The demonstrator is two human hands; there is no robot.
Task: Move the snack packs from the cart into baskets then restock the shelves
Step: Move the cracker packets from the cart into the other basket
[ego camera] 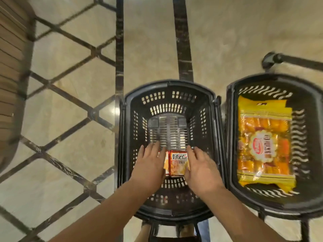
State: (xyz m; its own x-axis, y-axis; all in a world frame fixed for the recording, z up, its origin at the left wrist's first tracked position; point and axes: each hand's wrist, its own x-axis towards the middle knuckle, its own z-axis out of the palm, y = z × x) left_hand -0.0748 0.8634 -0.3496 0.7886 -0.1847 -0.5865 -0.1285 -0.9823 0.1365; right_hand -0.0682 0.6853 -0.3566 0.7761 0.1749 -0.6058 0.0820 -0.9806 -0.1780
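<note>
My left grip (150, 165) and right grip (201, 169) lie flat, unclenched, flanking the snack pack (177, 163) in the basket (126, 137); pressed unevenly, it could topple sideways.

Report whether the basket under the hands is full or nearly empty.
Nearly empty: the basket holds only snack packs between left hand and right hand; its slotted floor is mostly bare.

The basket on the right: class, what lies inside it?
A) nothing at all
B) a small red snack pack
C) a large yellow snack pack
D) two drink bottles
C: a large yellow snack pack lies flat in the right basket, while the small red pack sits in the other basket.
</note>
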